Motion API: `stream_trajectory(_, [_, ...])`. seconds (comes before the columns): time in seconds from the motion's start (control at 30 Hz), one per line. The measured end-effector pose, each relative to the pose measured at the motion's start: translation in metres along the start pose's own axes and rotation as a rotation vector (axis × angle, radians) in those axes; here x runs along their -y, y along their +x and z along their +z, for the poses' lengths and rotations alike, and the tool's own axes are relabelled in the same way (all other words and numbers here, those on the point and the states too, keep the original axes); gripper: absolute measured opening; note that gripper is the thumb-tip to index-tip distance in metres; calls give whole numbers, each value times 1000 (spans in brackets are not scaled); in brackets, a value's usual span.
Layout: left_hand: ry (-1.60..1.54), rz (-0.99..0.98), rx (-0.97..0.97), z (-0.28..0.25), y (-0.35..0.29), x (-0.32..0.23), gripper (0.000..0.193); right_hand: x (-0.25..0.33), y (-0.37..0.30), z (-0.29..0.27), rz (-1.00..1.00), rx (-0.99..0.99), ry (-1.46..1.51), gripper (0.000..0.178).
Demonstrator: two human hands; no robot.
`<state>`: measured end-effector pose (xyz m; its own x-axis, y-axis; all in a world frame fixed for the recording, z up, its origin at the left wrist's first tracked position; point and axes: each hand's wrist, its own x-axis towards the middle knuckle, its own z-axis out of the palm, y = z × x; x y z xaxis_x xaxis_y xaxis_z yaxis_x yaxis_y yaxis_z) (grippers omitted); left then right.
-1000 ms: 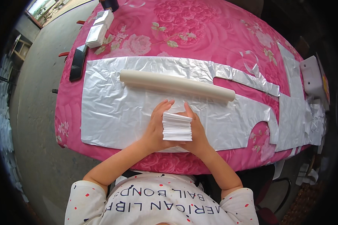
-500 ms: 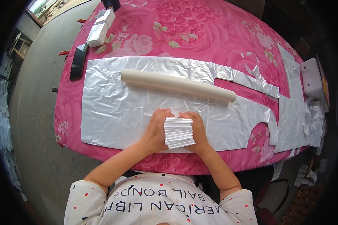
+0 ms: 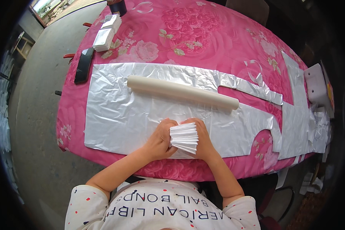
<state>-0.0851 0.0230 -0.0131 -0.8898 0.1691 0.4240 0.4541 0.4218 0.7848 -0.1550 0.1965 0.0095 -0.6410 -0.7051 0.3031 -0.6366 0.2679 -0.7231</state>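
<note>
Clasping a stack of thin white sheets [image 3: 184, 137] between left hand [image 3: 159, 138] and right hand [image 3: 205, 138], pinched narrower at left, fanned toward right; held over the silvery plastic T-shirt bag [image 3: 117, 122], on the near side of the cream tube [image 3: 182, 92].

Underside of white stack [image 3: 184, 137] hidden

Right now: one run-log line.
left hand: holds white stack | right hand: holds it too, fanned | pale tube: on silvery sheet
</note>
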Motion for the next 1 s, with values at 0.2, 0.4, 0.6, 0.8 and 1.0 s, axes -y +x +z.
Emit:
stream_trajectory(0.2, [124, -114, -102, -3, -3, -14, 48, -1, -15, 8, 198, -27, 126, 60])
stream_trajectory(0.4, [-85, -219, -187, -40, 18, -31, 41, 34, 28, -7, 100, 131, 69, 45])
stream_trajectory(0.6, [22, -117, -464, -113, 31, -4, 51, 28, 142, -8, 327, 231, 553, 31])
stream_trajectory(0.8, [44, -245, -645, -133, -2, 61, 44, -20, 331, 34, 744, 99, 971, 30])
stream_trajectory(1.0, [-66, -303, -652, -140, 1, 62, 44, -75, 450, 98, 908, 116, 785, 30])
